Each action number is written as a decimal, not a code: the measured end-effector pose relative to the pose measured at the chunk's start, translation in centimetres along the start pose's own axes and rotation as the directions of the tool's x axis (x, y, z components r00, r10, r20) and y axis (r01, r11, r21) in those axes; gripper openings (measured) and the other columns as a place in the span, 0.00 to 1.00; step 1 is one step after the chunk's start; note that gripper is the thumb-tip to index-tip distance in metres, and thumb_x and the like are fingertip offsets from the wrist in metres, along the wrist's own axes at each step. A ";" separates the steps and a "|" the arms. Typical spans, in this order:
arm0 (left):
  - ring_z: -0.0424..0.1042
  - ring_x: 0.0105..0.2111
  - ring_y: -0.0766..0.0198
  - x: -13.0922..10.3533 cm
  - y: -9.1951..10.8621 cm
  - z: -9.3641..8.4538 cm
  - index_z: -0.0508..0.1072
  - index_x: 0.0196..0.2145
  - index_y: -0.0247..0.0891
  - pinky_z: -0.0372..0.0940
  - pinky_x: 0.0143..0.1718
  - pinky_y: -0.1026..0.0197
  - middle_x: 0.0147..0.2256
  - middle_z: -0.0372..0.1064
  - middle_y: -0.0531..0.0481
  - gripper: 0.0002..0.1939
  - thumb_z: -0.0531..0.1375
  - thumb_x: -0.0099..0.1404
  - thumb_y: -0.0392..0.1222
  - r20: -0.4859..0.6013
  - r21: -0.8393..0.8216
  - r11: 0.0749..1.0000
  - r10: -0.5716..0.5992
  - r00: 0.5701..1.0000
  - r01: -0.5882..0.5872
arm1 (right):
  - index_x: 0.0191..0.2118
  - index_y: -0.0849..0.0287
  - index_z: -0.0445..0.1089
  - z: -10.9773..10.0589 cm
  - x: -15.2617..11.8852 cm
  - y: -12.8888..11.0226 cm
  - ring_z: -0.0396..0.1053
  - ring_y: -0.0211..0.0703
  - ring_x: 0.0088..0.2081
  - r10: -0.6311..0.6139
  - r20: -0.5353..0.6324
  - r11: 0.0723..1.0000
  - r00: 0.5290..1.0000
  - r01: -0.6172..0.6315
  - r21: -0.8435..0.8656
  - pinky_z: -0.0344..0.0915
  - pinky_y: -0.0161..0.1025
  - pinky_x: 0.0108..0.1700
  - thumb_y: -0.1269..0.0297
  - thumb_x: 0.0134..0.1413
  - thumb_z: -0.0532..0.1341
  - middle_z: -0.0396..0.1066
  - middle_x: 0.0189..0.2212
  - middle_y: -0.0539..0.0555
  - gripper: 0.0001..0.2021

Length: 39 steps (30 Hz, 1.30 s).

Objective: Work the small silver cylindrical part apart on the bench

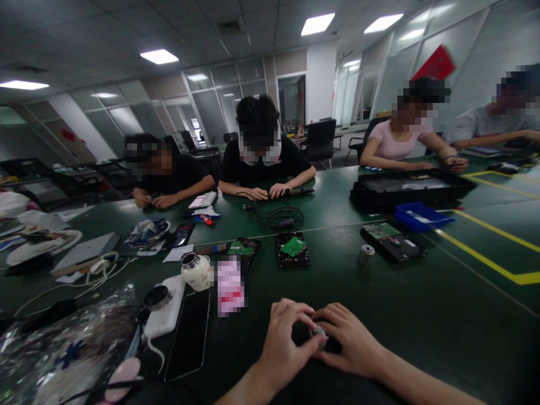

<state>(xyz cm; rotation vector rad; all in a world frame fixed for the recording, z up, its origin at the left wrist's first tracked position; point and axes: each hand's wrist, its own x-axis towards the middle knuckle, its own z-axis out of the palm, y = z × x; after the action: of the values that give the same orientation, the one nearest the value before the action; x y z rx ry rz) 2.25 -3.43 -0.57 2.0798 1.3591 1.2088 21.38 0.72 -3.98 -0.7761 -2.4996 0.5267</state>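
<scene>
So you're having both hands in close, right over the near edge of the tabletop (337, 287). Your left hand (287, 332) is pinching one small metal piece (316, 332) between thumb and fingers, and your right hand (352, 340) is curling around its other side. Can't tell if the right fingertips are actually pressing on it. The piece is showing a bit of greyish, rounded surface, but your fingers are covering most of it, so which way it's pointing and how its long axis is running, no idea.

Further in from that edge, one metal cylinder (367, 254) is standing upright, long axis vertical. I'm counting three green circuit boards (294, 246), each sitting on a black casing (407, 250), with the cylinder standing just beside the rightmost one. One blue tray (422, 216) and one big black case (358, 194) are sitting toward the far edge, right side. Toward the left edge, one open-topped bottle (198, 273) is standing near two dark phones (188, 337). Four people (261, 160) are sitting along the far edge.
</scene>
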 end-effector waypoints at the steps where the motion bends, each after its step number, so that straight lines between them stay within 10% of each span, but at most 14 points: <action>1: 0.70 0.41 0.54 0.0 -0.1 0.0 0.73 0.36 0.41 0.62 0.44 0.51 0.37 0.74 0.49 0.14 0.69 0.53 0.32 -0.004 0.001 1.000 -0.003 1.000 0.003 | 0.44 0.56 0.72 0.0 0.0 0.0 0.66 0.50 0.43 -0.001 -0.003 1.000 1.000 0.001 -0.001 0.61 0.47 0.46 0.57 0.54 0.62 0.71 0.43 0.57 0.14; 12: 0.72 0.41 0.58 0.2 0.0 -0.4 0.78 0.35 0.42 0.67 0.44 0.57 0.39 0.72 0.49 0.09 0.65 0.57 0.32 -0.008 -0.091 0.996 -0.011 1.000 0.010 | 0.44 0.56 0.72 -0.2 0.1 -0.1 0.67 0.50 0.42 -0.004 0.009 1.000 1.000 0.004 -0.013 0.62 0.48 0.45 0.55 0.54 0.63 0.72 0.43 0.57 0.14; 25: 0.70 0.46 0.54 1.1 -5.4 -0.3 0.73 0.42 0.44 0.61 0.47 0.49 0.44 0.74 0.51 0.17 0.68 0.55 0.33 -0.010 0.166 0.966 -0.200 0.980 0.199 | 0.42 0.57 0.73 -0.4 0.1 -0.2 0.68 0.51 0.44 0.032 0.026 0.999 0.999 -0.031 -0.044 0.62 0.48 0.48 0.51 0.52 0.64 0.72 0.45 0.57 0.16; 39: 0.75 0.38 0.59 0.5 -0.4 -0.4 0.76 0.35 0.41 0.67 0.43 0.59 0.36 0.76 0.51 0.06 0.67 0.59 0.35 0.082 -0.157 0.981 -0.104 0.991 0.116 | 0.44 0.55 0.72 -0.4 0.1 -0.1 0.67 0.49 0.42 0.017 0.029 0.999 0.999 -0.016 -0.040 0.62 0.46 0.46 0.52 0.53 0.63 0.71 0.43 0.57 0.16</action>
<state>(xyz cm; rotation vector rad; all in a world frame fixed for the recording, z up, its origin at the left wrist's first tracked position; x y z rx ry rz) 1.79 -2.85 -0.37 1.8925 1.2803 1.1450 21.44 0.76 -3.59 -0.8100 -2.5399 0.4982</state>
